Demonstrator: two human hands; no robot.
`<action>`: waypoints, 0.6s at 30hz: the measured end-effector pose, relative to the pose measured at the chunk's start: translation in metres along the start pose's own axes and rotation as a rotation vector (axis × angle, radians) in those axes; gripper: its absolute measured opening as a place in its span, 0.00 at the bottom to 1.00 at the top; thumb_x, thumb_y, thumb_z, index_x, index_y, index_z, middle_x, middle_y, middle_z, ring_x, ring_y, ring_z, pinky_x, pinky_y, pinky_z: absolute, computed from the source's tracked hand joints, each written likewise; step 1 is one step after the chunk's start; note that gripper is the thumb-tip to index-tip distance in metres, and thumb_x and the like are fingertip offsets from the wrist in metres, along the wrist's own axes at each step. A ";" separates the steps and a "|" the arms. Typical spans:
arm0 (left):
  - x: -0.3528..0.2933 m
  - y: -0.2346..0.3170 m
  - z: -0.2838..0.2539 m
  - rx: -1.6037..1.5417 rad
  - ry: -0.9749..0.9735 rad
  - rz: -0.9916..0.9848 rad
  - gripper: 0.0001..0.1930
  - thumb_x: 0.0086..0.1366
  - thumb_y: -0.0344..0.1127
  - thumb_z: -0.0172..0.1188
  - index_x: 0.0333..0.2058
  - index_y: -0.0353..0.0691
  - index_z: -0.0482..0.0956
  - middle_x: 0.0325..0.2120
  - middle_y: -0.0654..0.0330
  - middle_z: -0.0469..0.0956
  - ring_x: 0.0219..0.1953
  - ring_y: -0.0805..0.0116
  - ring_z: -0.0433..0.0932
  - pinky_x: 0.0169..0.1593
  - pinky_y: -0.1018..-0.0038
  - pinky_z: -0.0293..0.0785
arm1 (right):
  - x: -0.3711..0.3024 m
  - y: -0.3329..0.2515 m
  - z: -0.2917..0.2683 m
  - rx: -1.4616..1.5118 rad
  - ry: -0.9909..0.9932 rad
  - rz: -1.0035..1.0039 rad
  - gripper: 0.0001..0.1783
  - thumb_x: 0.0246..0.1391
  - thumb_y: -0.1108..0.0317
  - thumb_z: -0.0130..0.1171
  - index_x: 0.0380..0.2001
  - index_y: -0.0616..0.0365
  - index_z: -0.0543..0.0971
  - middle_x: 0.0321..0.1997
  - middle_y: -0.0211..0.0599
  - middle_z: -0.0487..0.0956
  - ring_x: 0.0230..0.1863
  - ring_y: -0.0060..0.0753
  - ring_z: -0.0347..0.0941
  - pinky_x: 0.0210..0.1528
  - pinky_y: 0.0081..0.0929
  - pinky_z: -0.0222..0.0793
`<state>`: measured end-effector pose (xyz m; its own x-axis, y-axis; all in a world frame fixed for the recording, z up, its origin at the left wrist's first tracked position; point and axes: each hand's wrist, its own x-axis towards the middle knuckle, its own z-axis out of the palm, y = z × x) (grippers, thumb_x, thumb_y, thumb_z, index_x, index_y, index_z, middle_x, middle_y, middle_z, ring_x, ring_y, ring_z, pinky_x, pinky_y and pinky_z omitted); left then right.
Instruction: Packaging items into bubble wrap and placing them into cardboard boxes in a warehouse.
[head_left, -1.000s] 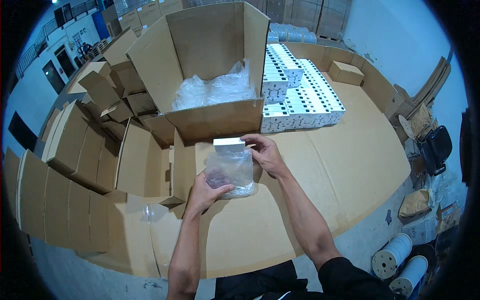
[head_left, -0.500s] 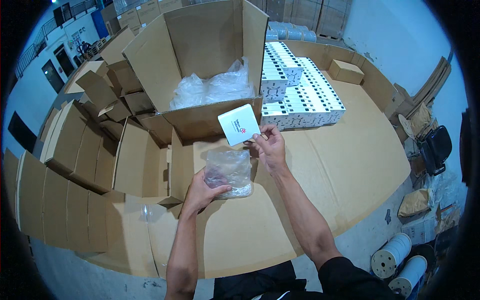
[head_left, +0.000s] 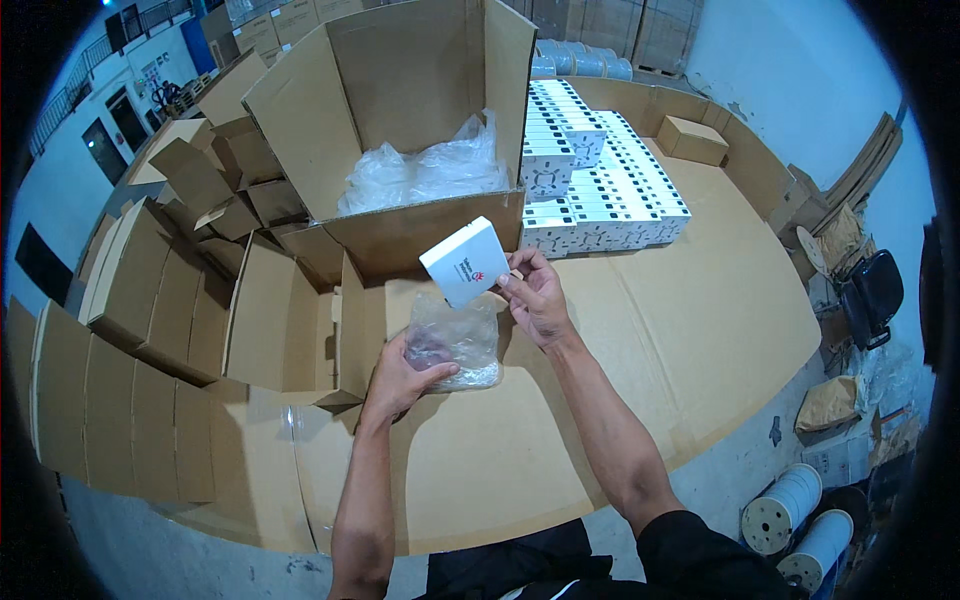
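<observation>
Across a broad table (head_left: 640, 390) covered in brown cardboard, with edges that bow in the wide view, the right hand (head_left: 536, 300) pinches a flat white box (head_left: 466, 262) by its lower right side, thumb on the face. The box is tilted above the clear plastic bag (head_left: 455, 340), which the left hand (head_left: 402, 382) grips at its left side with its thumb on top. Behind them stands a large open carton (head_left: 430, 238) with crumpled clear plastic (head_left: 425, 180) inside; to its right are rows of patterned white boxes (head_left: 600, 185), and farther back a small brown carton (head_left: 693, 142). Opened cartons crowd the left. Around the table are a concrete floor (head_left: 700, 500), a pale wall (head_left: 790, 90), a black chair (head_left: 872, 300) and cable spools (head_left: 795, 510) at lower right.

The left hand's other fingers are mostly hidden by the bag, and whether the white box's lower corner touches the bag cannot be told. The large carton's top is cut off, its bottom unseen beneath the plastic; dark fisheye corners swallow the room's edges.
</observation>
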<state>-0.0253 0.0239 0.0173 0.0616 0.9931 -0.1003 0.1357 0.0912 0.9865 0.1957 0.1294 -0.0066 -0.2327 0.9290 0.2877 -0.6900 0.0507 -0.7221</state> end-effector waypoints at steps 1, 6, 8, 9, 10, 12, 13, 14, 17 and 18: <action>0.000 -0.001 0.000 -0.012 0.007 0.014 0.24 0.51 0.27 0.77 0.47 0.35 0.78 0.37 0.63 0.81 0.40 0.74 0.79 0.46 0.73 0.78 | 0.000 0.002 -0.001 -0.016 -0.012 -0.004 0.14 0.57 0.81 0.62 0.43 0.56 0.70 0.53 0.40 0.76 0.54 0.30 0.75 0.58 0.35 0.76; 0.002 -0.006 -0.004 0.020 0.046 0.049 0.24 0.52 0.27 0.77 0.46 0.35 0.78 0.36 0.63 0.81 0.39 0.74 0.80 0.45 0.74 0.79 | 0.002 0.003 -0.007 -0.069 0.036 0.035 0.14 0.56 0.80 0.64 0.41 0.56 0.72 0.49 0.39 0.79 0.51 0.27 0.75 0.55 0.28 0.74; 0.002 -0.004 -0.004 0.020 0.061 0.036 0.23 0.52 0.27 0.77 0.46 0.36 0.78 0.35 0.63 0.81 0.39 0.74 0.80 0.44 0.74 0.79 | 0.002 0.001 -0.008 -0.064 0.058 0.061 0.14 0.56 0.80 0.65 0.41 0.56 0.72 0.48 0.38 0.79 0.50 0.26 0.76 0.54 0.26 0.74; 0.002 -0.004 -0.004 0.037 0.072 0.041 0.23 0.52 0.27 0.77 0.46 0.36 0.78 0.35 0.64 0.81 0.39 0.75 0.80 0.44 0.75 0.79 | 0.002 0.000 -0.007 -0.078 0.075 0.054 0.13 0.56 0.80 0.65 0.39 0.54 0.72 0.45 0.35 0.79 0.46 0.24 0.76 0.51 0.25 0.73; 0.002 -0.004 -0.004 0.053 0.083 0.046 0.23 0.52 0.27 0.77 0.46 0.36 0.78 0.35 0.64 0.81 0.38 0.75 0.80 0.44 0.75 0.79 | 0.002 -0.001 -0.007 -0.092 0.092 0.048 0.12 0.56 0.79 0.64 0.37 0.53 0.71 0.42 0.32 0.79 0.42 0.21 0.76 0.48 0.23 0.73; 0.002 -0.004 -0.003 0.049 0.086 0.043 0.23 0.52 0.27 0.76 0.46 0.36 0.78 0.35 0.64 0.81 0.38 0.75 0.79 0.43 0.75 0.79 | 0.002 -0.002 -0.009 -0.098 0.087 0.054 0.12 0.56 0.79 0.64 0.37 0.53 0.71 0.43 0.33 0.79 0.43 0.22 0.76 0.48 0.24 0.73; 0.002 -0.005 -0.002 0.045 0.088 0.040 0.23 0.52 0.27 0.76 0.46 0.36 0.78 0.35 0.64 0.81 0.38 0.75 0.79 0.43 0.75 0.79 | 0.002 -0.002 -0.010 -0.104 0.082 0.059 0.12 0.56 0.79 0.63 0.36 0.53 0.71 0.43 0.33 0.79 0.43 0.22 0.76 0.48 0.24 0.73; 0.003 -0.006 -0.002 0.045 0.087 0.040 0.23 0.52 0.27 0.76 0.46 0.36 0.78 0.35 0.64 0.81 0.38 0.75 0.79 0.43 0.75 0.79 | 0.002 -0.001 -0.013 -0.105 0.083 0.058 0.12 0.56 0.79 0.63 0.36 0.53 0.71 0.43 0.33 0.79 0.43 0.22 0.76 0.48 0.24 0.73; 0.004 -0.010 -0.002 0.042 0.082 0.098 0.23 0.52 0.27 0.76 0.46 0.36 0.78 0.34 0.65 0.81 0.37 0.76 0.79 0.43 0.76 0.79 | 0.003 0.001 -0.018 -0.088 0.046 0.078 0.12 0.56 0.79 0.63 0.37 0.54 0.70 0.47 0.38 0.79 0.44 0.23 0.75 0.47 0.25 0.73; 0.005 -0.011 -0.003 0.041 0.083 0.083 0.23 0.52 0.27 0.77 0.46 0.37 0.78 0.34 0.65 0.81 0.37 0.76 0.79 0.43 0.76 0.79 | 0.003 0.001 -0.016 -0.084 0.040 0.072 0.12 0.55 0.79 0.62 0.37 0.54 0.69 0.46 0.38 0.79 0.43 0.23 0.75 0.46 0.25 0.73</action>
<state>-0.0292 0.0279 0.0063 -0.0074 1.0000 -0.0054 0.1735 0.0066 0.9848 0.2050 0.1383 -0.0167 -0.2504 0.9453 0.2092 -0.6124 0.0127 -0.7905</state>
